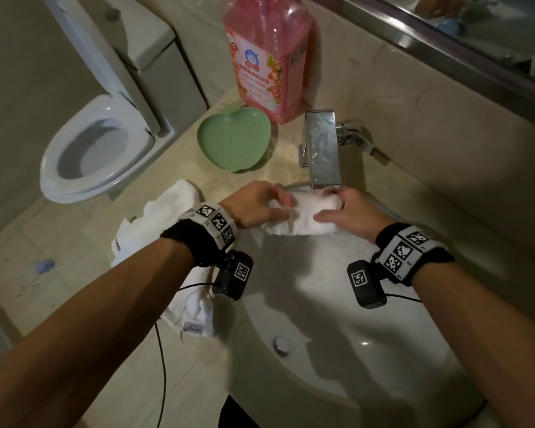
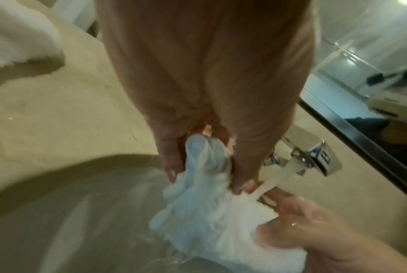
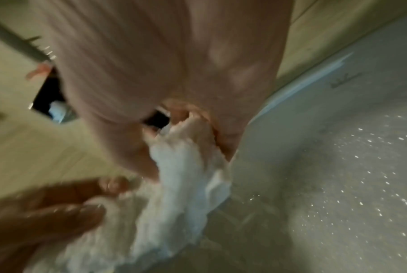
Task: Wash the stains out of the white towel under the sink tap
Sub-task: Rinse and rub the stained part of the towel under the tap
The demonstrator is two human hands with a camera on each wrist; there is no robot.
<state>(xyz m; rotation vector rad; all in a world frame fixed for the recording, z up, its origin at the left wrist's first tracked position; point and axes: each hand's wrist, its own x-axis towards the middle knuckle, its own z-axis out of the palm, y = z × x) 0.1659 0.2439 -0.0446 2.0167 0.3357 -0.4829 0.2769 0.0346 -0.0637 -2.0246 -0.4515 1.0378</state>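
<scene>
A white towel point(image 1: 303, 217) is bunched between both hands just under the chrome tap point(image 1: 322, 149), with water running onto it. My left hand point(image 1: 260, 205) grips its left part, thumb and fingers curled round the cloth point(image 2: 207, 194). My right hand point(image 1: 343, 211) grips the right part point(image 3: 186, 166). The rest of the towel point(image 1: 167, 205) trails left over the counter and hangs down its front edge. The wet bunch sits above the back of the sink basin point(image 1: 337, 335). No stain shows on the visible cloth.
A pink detergent bottle point(image 1: 266, 57) and a green apple-shaped dish point(image 1: 233, 139) stand on the counter behind left of the tap. A toilet point(image 1: 96, 149) is at the left. The drain plug point(image 1: 281, 344) sits low in the basin. A mirror point(image 1: 476, 32) runs along the back right.
</scene>
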